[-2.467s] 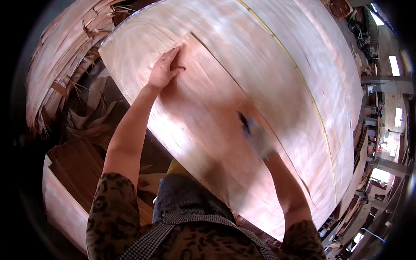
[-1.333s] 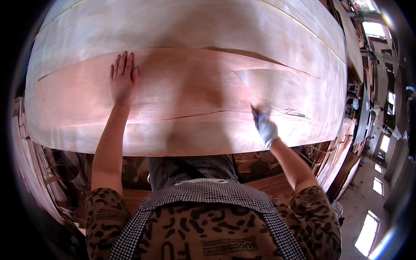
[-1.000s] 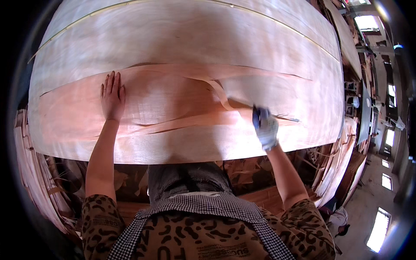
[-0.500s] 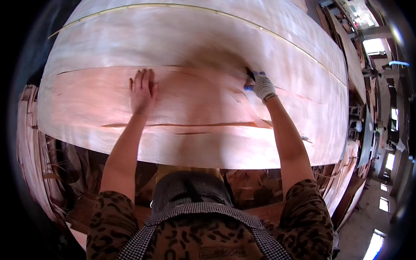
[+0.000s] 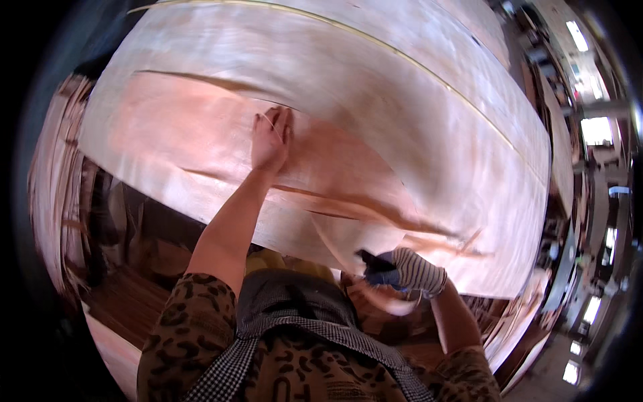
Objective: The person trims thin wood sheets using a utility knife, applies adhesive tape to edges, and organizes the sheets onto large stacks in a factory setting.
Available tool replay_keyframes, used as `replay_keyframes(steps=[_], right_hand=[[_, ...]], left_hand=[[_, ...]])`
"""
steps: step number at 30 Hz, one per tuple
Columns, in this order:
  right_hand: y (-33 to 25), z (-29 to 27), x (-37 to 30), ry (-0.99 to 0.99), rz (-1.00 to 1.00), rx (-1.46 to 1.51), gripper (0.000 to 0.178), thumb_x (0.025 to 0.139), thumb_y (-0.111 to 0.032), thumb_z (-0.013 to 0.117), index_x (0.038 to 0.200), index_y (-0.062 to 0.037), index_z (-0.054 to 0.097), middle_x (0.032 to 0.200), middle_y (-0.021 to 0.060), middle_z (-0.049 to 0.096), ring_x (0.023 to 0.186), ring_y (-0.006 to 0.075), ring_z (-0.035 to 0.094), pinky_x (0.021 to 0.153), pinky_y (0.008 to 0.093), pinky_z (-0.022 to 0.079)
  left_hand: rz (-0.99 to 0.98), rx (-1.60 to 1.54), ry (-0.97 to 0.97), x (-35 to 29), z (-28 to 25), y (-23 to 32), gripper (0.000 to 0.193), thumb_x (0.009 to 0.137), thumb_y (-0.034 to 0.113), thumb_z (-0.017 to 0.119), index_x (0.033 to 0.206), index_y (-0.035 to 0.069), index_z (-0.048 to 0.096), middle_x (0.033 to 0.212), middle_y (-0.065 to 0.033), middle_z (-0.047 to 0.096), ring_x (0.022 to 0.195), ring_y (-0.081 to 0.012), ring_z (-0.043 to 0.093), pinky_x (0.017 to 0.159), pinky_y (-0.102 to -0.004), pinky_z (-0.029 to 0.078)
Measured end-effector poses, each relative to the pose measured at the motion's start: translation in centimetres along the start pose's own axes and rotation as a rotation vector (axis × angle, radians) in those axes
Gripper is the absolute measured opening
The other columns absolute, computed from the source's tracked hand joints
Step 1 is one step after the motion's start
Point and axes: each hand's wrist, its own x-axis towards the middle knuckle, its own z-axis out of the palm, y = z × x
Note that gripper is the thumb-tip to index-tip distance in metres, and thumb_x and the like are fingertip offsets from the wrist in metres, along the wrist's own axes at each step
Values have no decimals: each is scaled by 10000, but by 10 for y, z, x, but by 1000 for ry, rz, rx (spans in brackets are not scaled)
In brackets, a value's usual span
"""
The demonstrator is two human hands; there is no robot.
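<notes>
A thin pinkish veneer sheet [image 5: 194,117] lies on a broad pale sheet [image 5: 402,87], its edges rippled and partly lifted. My left hand [image 5: 273,137] rests on the veneer near its far edge, with fingers somewhat bent and a thin pale strand across them. My right hand [image 5: 408,271], in a striped glove with blue fingers, is closed on a black knife [image 5: 375,261] at the near edge; motion blurs the blade. A pale loose flap of veneer [image 5: 345,238] hangs toward the near edge beside the knife. Below the glove is a blurred pale strip [image 5: 388,301].
A long thin yellowish strip [image 5: 348,28] crosses the far part of the pale sheet. Stacked veneer [image 5: 57,181] stands at the left, with more stacks [image 5: 529,335] at the right. Scraps lie beneath the near edge. Farther right is a workshop floor [image 5: 546,375] with bright windows.
My right hand has swung from the veneer's far side back to the near edge with the knife. My left hand has shifted rightward. The veneer is more rippled, and the view has tilted.
</notes>
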Motion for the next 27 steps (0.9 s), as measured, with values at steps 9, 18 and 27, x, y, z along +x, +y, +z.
replay_keyframes(steps=[9, 18, 27], right_hand=[[58, -23, 120, 842, 65, -748, 233, 848, -215, 394, 985, -101, 544, 822, 206, 586, 744, 361, 573, 631, 472, 447], [77, -43, 133, 929, 96, -811, 348, 847, -344, 430, 865, -29, 575, 726, 223, 571, 663, 397, 549, 601, 468, 426], [116, -73, 183, 1067, 282, 87, 358, 809, -378, 554, 756, -24, 566, 550, 72, 513, 415, 195, 462, 350, 349, 409]], left_hand=[[-55, -32, 10, 20, -62, -57, 483, 826, 160, 439, 1285, 92, 307, 1223, -140, 424, 1077, -292, 433, 909, -359, 358], [-461, 1042, 462, -89, -429, -216, 367, 814, 111, 440, 1179, 72, 449, 1238, -152, 419, 1128, -336, 403, 942, -389, 349], [-1039, 657, 511, -460, -534, -221, 480, 854, 249, 410, 1277, 36, 331, 1270, -160, 387, 1158, -286, 376, 985, -345, 288]])
